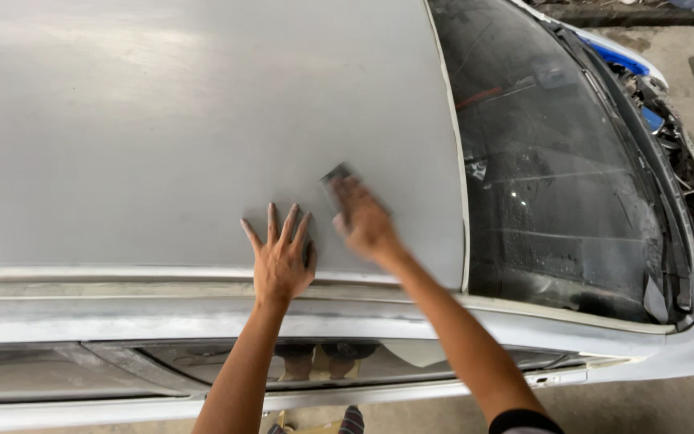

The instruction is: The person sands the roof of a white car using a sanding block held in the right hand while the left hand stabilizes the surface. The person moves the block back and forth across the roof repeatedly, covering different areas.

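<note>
I look down on a car's grey, primed roof. My left hand lies flat on the roof near its side edge, fingers spread, holding nothing. My right hand is just to the right of it, blurred by motion, pressing a small dark grey sanding pad against the roof panel. The pad sticks out beyond my fingertips.
The dusty dark windscreen lies to the right of the roof, past a pale trim strip. Beyond it is the open engine bay with blue parts. The side window and door frame run below my arms. Concrete floor shows at the far right.
</note>
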